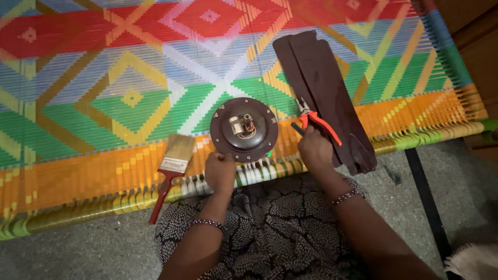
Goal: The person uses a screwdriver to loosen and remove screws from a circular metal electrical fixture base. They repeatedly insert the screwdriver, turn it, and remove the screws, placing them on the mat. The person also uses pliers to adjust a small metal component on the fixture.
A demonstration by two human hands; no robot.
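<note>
A person sits at the near edge of a woven cot (pixel 104 78) with bright red, green and orange diamond patterns. On the cot, just in front of them, lies a round dark fan motor (pixel 244 129) with its open face up, showing a small metal part and some copper wiring at its centre.

The left hand (pixel 220 171) rests at the near left rim of the motor, fingers curled down against the cot's edge; it seems to steady the motor, though whether it truly grips the rim cannot be told. The right hand (pixel 314 148) is closed around the handles of a pair of red-handled pliers (pixel 316 120), whose metal nose points to the far left, toward the motor but well short of its centre. The two hands are apart, one on each side of the motor.

To the right, under the pliers, lie dark brown fan blades (pixel 324 88), stacked and running from far to near. To the left of the motor lies a paintbrush (pixel 171 168) with a red handle and pale bristles, untouched.

The step in hand looks like work on the motor's centre with the pliers, just being set up. The next move would call for bringing the nose across to the small central part while the other hand keeps the motor from turning.
</note>
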